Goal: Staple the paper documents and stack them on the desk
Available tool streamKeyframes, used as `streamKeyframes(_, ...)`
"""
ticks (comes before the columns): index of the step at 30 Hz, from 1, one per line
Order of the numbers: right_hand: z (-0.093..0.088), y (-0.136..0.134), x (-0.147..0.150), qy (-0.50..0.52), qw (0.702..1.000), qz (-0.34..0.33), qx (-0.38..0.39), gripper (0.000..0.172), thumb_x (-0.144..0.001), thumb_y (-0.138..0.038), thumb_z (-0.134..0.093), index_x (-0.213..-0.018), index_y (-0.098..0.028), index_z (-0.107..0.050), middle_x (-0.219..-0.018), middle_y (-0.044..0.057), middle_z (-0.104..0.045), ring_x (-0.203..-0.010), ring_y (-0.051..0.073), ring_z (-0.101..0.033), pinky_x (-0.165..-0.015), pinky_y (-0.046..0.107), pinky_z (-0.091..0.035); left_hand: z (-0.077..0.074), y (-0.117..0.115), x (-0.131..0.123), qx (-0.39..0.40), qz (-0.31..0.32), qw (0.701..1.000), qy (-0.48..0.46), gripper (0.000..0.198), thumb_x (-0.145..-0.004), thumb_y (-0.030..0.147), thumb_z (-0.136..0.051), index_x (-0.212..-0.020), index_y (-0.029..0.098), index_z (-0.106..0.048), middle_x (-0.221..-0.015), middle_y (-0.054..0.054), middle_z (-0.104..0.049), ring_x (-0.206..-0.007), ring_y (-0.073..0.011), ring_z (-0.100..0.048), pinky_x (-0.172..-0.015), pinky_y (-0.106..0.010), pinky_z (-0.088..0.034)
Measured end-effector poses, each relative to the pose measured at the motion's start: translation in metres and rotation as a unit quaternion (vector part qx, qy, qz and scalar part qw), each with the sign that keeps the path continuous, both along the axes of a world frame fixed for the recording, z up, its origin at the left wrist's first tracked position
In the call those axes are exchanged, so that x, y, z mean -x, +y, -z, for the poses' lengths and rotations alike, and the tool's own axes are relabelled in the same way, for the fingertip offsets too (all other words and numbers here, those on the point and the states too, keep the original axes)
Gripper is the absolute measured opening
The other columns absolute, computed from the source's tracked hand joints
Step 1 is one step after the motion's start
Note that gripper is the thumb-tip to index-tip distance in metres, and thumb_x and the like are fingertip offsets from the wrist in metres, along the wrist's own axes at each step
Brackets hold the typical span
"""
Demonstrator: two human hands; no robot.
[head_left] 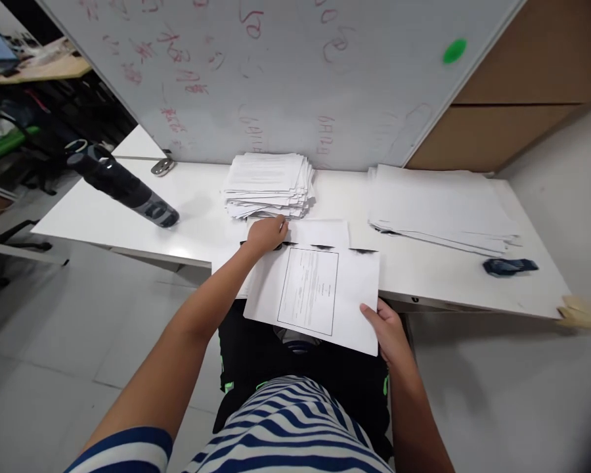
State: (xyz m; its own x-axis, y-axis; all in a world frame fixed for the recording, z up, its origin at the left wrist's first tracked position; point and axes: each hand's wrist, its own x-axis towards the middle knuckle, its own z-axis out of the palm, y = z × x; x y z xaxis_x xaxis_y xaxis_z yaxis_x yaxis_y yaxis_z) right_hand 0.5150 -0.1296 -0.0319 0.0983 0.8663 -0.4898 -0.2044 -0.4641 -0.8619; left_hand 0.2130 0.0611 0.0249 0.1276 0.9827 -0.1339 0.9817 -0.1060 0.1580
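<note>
A printed sheet of paper (pixel 310 289) with a boxed block of text and dark marks along its far edge slants over the desk's front edge. My right hand (pixel 388 330) pinches it at its right side, thumb on top. My left hand (pixel 266 234) lies at the far left corner of that sheet, fingers curled down onto paper; which sheet they grip is partly hidden. Beneath, more white sheets (pixel 320 232) stick out. Just beyond my left fingers rises a thick, uneven stack of printed papers (pixel 268 177).
On the white desk (pixel 197 190), a dark bottle (pixel 128 190) stands left near a computer mouse (pixel 162 166). A wide pile of larger sheets (pixel 438 207) and a dark strap-like item (pixel 509 265) lie right. A whiteboard (pixel 285 79) rises behind.
</note>
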Motion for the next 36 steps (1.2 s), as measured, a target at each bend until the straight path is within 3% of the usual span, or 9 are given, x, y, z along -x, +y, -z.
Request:
streamKeyframes(5,-0.005,0.002,-0.011,-0.003,0.998,-0.043,0.049,0.052,-0.072,-0.053,-0.081,-0.114,-0.023,-0.074,-0.105,0.008,-0.078,-0.09,0.029,-0.074,-0.079,0.038,-0.058,0.0,-0.003,0.0,0.009,-0.016,1.0,0.001,0.05,-0.101,0.04,-0.027,-0.143,0.015,-0.038,-0.083,-0.008,-0.068,-0.082,-0.0251,-0.066,-0.076,-0.033,-0.042)
streamKeyframes(9,-0.014,0.006,-0.022,-0.034,0.985,-0.151,0.08,0.049,-0.071,-0.056,-0.08,-0.105,-0.02,-0.076,-0.092,0.008,-0.079,-0.077,0.025,-0.071,-0.065,0.033,-0.056,-0.001,-0.004,-0.001,0.005,-0.013,1.0,0.001,0.047,-0.1,0.039,-0.026,-0.138,0.015,-0.041,-0.081,-0.008,-0.068,-0.08,-0.0253,-0.066,-0.075,-0.034,-0.042)
streamKeyframes(12,-0.015,0.005,-0.027,-0.085,0.973,-0.196,0.085,0.047,-0.069,-0.06,-0.079,-0.088,-0.018,-0.077,-0.064,0.003,-0.071,-0.051,0.017,-0.057,-0.045,0.027,-0.041,0.0,-0.004,-0.001,0.009,-0.008,1.0,-0.005,0.044,-0.1,0.04,-0.028,-0.133,0.016,-0.045,-0.081,-0.008,-0.068,-0.08,-0.0259,-0.066,-0.075,-0.034,-0.043)
streamKeyframes(15,-0.012,0.002,-0.029,-0.103,0.97,-0.208,0.072,0.048,-0.068,-0.062,-0.077,-0.082,-0.016,-0.076,-0.054,0.0,-0.061,-0.045,0.012,-0.045,-0.042,0.026,-0.033,0.001,-0.003,0.0,0.012,-0.007,1.0,-0.008,0.042,-0.1,0.041,-0.029,-0.129,0.018,-0.048,-0.08,-0.008,-0.068,-0.079,-0.0256,-0.066,-0.075,-0.034,-0.043)
streamKeyframes(21,-0.012,-0.002,-0.026,-0.084,0.976,-0.188,0.069,0.051,-0.067,-0.063,-0.078,-0.088,-0.017,-0.076,-0.06,0.001,-0.067,-0.05,0.015,-0.051,-0.047,0.027,-0.036,0.002,-0.003,0.002,-0.004,-0.012,1.0,-0.017,0.044,-0.099,0.044,-0.03,-0.13,0.019,-0.05,-0.079,-0.008,-0.068,-0.078,-0.0254,-0.065,-0.073,-0.033,-0.043)
streamKeyframes(24,-0.014,-0.003,-0.014,-0.079,0.985,-0.152,0.032,0.049,-0.071,-0.058,-0.076,-0.101,-0.019,-0.075,-0.085,0.006,-0.076,-0.075,0.025,-0.067,-0.065,0.033,-0.049,0.002,-0.005,0.004,-0.024,-0.016,0.999,-0.036,0.049,-0.099,0.046,-0.031,-0.138,0.018,-0.045,-0.077,-0.007,-0.068,-0.075,-0.0252,-0.065,-0.071,-0.033,-0.043)
streamKeyframes(27,-0.009,-0.006,0.003,-0.171,0.98,-0.101,-0.025,0.038,-0.076,-0.049,-0.07,-0.103,-0.024,-0.074,-0.103,0.007,-0.077,-0.099,0.031,-0.067,-0.084,0.038,-0.049,0.0,-0.007,0.007,-0.043,0.001,0.998,-0.056,0.055,-0.099,0.046,-0.033,-0.146,0.018,-0.037,-0.075,-0.006,-0.068,-0.072,-0.0253,-0.065,-0.07,-0.033,-0.043)
streamKeyframes(32,0.004,-0.013,0.025,-0.339,0.939,-0.05,-0.024,0.023,-0.075,-0.044,-0.069,-0.092,-0.028,-0.071,-0.088,0.008,-0.075,-0.096,0.033,-0.068,-0.083,0.039,-0.047,-0.008,-0.012,0.014,-0.088,0.008,0.989,-0.117,0.057,-0.098,0.046,-0.036,-0.148,0.02,-0.034,-0.078,-0.004,-0.068,-0.073,-0.0239,-0.065,-0.069,-0.031,-0.043)
streamKeyframes(36,0.007,-0.019,0.026,-0.305,0.951,-0.008,-0.055,0.03,-0.075,-0.042,-0.068,-0.102,-0.028,-0.068,-0.096,0.008,-0.076,-0.099,0.033,-0.068,-0.085,0.04,-0.049,-0.017,-0.023,0.022,-0.192,-0.029,0.966,-0.17,0.051,-0.1,0.046,-0.027,-0.138,0.019,-0.049,-0.084,-0.005,-0.069,-0.08,-0.023,-0.065,-0.077,-0.033,-0.044)
